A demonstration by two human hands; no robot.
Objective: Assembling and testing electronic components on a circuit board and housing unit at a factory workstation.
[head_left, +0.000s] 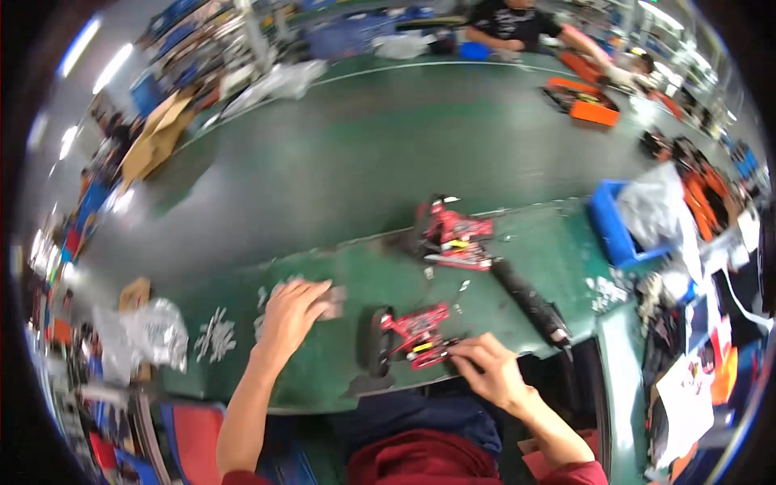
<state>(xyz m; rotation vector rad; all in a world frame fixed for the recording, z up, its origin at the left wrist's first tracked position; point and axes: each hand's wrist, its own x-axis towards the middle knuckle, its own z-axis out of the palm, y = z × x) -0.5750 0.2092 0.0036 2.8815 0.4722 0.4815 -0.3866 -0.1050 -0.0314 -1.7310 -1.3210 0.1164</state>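
Observation:
A small red frame with black wheels and a yellow part, like a toy car chassis (pixel 416 333), lies near the table's front edge. My right hand (pixel 489 370) closes its fingertips on the right end of this chassis. To the left, my left hand (pixel 293 314) hovers low over the green tabletop, beside small whitish parts (pixel 259 323). Motion smears its fingers, and a brownish blurred shape by them cannot be made out. Farther off sits a second red chassis (pixel 457 236). A black electric screwdriver (pixel 529 303) lies to its right, its cord running over the front edge.
Small pale parts (pixel 215 335) and a clear plastic bag (pixel 158 331) lie at left. On the right stand a blue bin (pixel 622 230) with a plastic bag and more pale parts (pixel 608 293). Across the table, a person (pixel 517 28) works near an orange tray (pixel 594 111).

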